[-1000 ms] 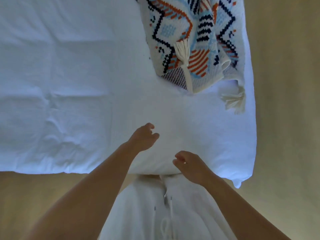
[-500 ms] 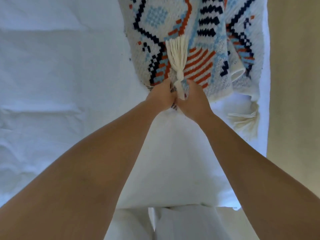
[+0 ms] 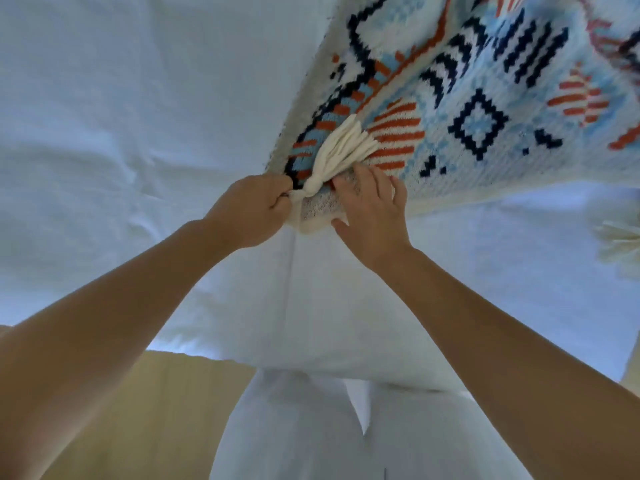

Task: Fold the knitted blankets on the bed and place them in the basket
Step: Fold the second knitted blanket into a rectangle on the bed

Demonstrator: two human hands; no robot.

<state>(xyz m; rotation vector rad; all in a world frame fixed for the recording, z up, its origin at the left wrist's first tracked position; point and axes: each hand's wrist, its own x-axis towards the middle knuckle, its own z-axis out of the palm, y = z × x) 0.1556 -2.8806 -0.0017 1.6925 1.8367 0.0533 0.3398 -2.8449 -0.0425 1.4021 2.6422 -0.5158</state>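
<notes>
A knitted blanket [image 3: 485,109] with a white, light blue, navy and orange pattern lies on the white bed [image 3: 121,116], at the upper right. A cream tassel [image 3: 343,150] hangs from its near corner. My left hand [image 3: 249,209] is closed on that corner at the tassel's knot. My right hand [image 3: 374,206] rests beside it with fingers spread over the corner's edge and thumb under the fabric. A second cream tassel [image 3: 620,244] lies on the sheet at the far right. No basket is in view.
The bed's near edge [image 3: 242,358] runs across the lower frame, with tan floor [image 3: 138,420] below it. My white trousers [image 3: 311,438] show at the bottom centre.
Both hands went from hovering over the bare sheet to the blanket's near corner and took hold of it. The view has moved closer and the blanket now fills the upper right.
</notes>
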